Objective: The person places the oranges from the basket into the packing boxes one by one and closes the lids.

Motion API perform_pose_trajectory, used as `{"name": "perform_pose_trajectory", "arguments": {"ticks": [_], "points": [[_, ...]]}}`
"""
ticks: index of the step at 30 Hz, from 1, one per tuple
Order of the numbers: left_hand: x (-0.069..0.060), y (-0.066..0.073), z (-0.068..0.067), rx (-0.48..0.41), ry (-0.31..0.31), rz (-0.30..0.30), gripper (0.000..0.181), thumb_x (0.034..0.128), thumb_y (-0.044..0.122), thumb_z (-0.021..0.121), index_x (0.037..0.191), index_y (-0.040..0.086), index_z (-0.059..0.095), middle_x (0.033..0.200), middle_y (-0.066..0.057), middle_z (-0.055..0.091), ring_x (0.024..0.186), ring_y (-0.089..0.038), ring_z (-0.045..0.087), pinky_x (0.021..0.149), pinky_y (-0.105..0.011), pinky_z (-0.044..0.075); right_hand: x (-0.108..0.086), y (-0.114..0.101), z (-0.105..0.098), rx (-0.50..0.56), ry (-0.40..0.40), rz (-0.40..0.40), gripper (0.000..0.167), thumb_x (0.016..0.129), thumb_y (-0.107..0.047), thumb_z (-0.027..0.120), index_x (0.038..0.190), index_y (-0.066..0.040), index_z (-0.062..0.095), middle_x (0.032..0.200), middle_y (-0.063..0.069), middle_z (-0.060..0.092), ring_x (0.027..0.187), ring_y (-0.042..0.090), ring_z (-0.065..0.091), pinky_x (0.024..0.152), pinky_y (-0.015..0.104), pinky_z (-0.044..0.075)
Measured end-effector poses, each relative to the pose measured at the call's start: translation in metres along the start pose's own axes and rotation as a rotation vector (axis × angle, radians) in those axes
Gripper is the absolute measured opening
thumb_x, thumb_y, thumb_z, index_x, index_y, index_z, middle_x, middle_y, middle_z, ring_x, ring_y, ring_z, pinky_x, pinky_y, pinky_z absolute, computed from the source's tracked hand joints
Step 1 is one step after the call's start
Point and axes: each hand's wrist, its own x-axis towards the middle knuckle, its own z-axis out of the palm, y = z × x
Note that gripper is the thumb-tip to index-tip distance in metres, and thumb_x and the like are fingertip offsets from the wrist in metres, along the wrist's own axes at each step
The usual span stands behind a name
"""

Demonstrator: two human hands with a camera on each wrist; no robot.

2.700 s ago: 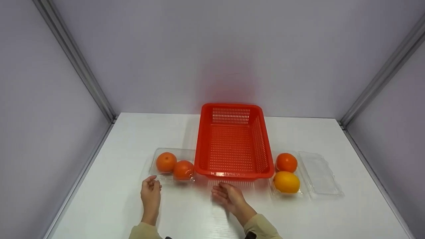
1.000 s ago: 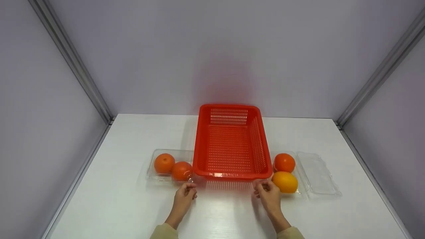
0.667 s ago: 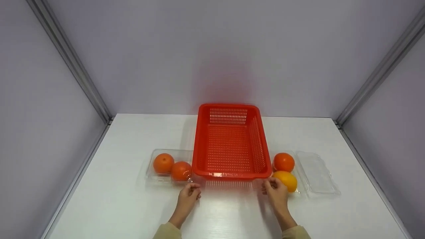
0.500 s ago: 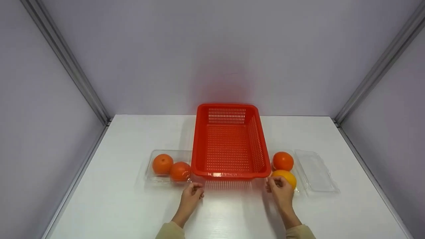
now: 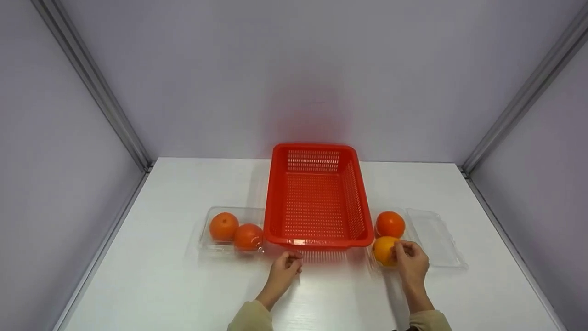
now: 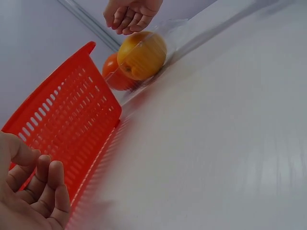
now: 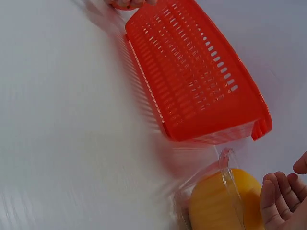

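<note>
My left hand (image 5: pixel 282 275) hovers in front of the red plastic basket (image 5: pixel 317 242), fingers loosely bent and holding nothing. In the left wrist view its fingertips (image 6: pixel 56 172) are beside the basket's slotted wall. The right hand (image 5: pixel 412 263) is above and to the right of a yellow-orange fruit (image 5: pixel 384 251), partly covering it in the head view. Its fingers are relaxed, with nothing in them; the left wrist view shows a gap between that hand and the fruit. An orange (image 5: pixel 390 224) sits behind the yellow-orange fruit in the same clear plastic box (image 7: pixel 230 187).
On the basket's left, another clear plastic box (image 5: pixel 211 246) holds two oranges (image 5: pixel 223 226). A clear lid (image 5: pixel 434 236) lies flat at the right. Grey walls (image 5: pixel 312 78) enclose the white table (image 5: pixel 138 280) at the back and sides.
My right hand has moved right, from before the basket to over the yellow-orange fruit. The left hand has also shifted right, from the left box to the basket's front. The fruit and basket stay put.
</note>
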Motion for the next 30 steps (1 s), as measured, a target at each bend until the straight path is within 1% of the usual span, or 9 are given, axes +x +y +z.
{"name": "perform_pose_trajectory", "arguments": {"ticks": [7,13,17,18,21,23,24,25,30], "points": [[0.003,0.0,0.019,0.028,-0.047,0.009,0.02,0.0939,0.006,0.052,0.109,-0.006,0.057,0.097,-0.017,0.062,0.079,-0.011,0.054,0.07,-0.021,0.05,0.009,0.01,-0.019,0.006,0.054,0.054,0.023,0.094,-0.016,0.058,0.102,0.005,0.058,0.064,-0.017,0.057,0.06,-0.001,0.057,0.06,0.011,0.052],[0.005,0.0,0.033,0.0,-0.052,0.009,0.02,0.0922,0.003,0.053,0.107,-0.009,0.057,0.096,-0.017,0.062,0.077,-0.009,0.055,0.071,-0.025,0.054,0.014,0.018,-0.03,0.088,0.068,0.102,0.022,0.095,-0.016,0.056,0.102,0.004,0.056,0.06,-0.021,0.057,0.055,-0.002,0.057,0.057,0.011,0.052],[0.008,0.003,0.044,-0.011,-0.07,0.033,0.019,0.0904,0.003,0.055,0.105,-0.009,0.058,0.093,-0.015,0.063,0.076,-0.009,0.058,0.073,-0.027,0.055,0.019,0.025,-0.038,0.106,0.132,0.129,0.021,0.096,-0.018,0.055,0.102,0.002,0.054,0.058,-0.023,0.055,0.053,-0.004,0.054,0.056,0.008,0.049],[0.009,0.003,0.047,-0.007,-0.075,0.062,0.017,0.0898,0.003,0.055,0.103,-0.008,0.059,0.091,-0.012,0.064,0.075,-0.009,0.058,0.072,-0.026,0.055,0.02,0.028,-0.04,0.113,0.155,0.138,0.021,0.096,-0.019,0.055,0.101,0.001,0.055,0.057,-0.024,0.054,0.052,-0.005,0.054,0.055,0.008,0.049],[0.011,0.007,0.058,-0.005,-0.092,0.084,0.015,0.0892,0.003,0.055,0.101,-0.006,0.06,0.089,-0.01,0.065,0.075,-0.008,0.06,0.071,-0.026,0.055,0.023,0.035,-0.046,0.14,0.217,0.176,0.018,0.095,-0.02,0.054,0.096,-0.002,0.054,0.054,-0.024,0.052,0.049,-0.006,0.052,0.051,0.008,0.047],[0.011,0.009,0.067,0.002,-0.099,0.08,0.015,0.0889,0.002,0.055,0.101,-0.006,0.06,0.089,-0.01,0.065,0.075,-0.009,0.06,0.07,-0.026,0.055,0.025,0.041,-0.049,0.138,0.251,0.205,0.018,0.095,-0.022,0.053,0.093,-0.004,0.054,0.052,-0.025,0.051,0.047,-0.007,0.051,0.049,0.009,0.045],[0.008,0.015,0.071,0.004,-0.104,0.079,0.015,0.0883,0.001,0.055,0.1,-0.007,0.06,0.088,-0.011,0.065,0.074,-0.01,0.06,0.069,-0.025,0.054,0.025,0.044,-0.051,0.135,0.261,0.221,0.018,0.095,-0.023,0.053,0.093,-0.005,0.053,0.052,-0.025,0.05,0.047,-0.007,0.05,0.049,0.009,0.045],[0.008,0.016,0.077,0.006,-0.106,0.058,0.015,0.0882,0.0,0.055,0.101,-0.007,0.06,0.088,-0.014,0.065,0.075,-0.011,0.06,0.068,-0.023,0.053,0.026,0.046,-0.052,0.133,0.271,0.236,0.018,0.095,-0.024,0.052,0.092,-0.006,0.053,0.051,-0.025,0.05,0.047,-0.007,0.05,0.049,0.009,0.044],[0.007,0.018,0.099,0.024,-0.149,0.042,0.014,0.0869,0.0,0.055,0.099,-0.004,0.061,0.086,-0.013,0.065,0.072,-0.008,0.058,0.06,-0.015,0.044,0.026,0.05,-0.059,0.107,0.291,0.312,0.02,0.096,-0.028,0.051,0.092,-0.008,0.052,0.052,-0.024,0.048,0.049,-0.006,0.049,0.051,0.01,0.044]]}}
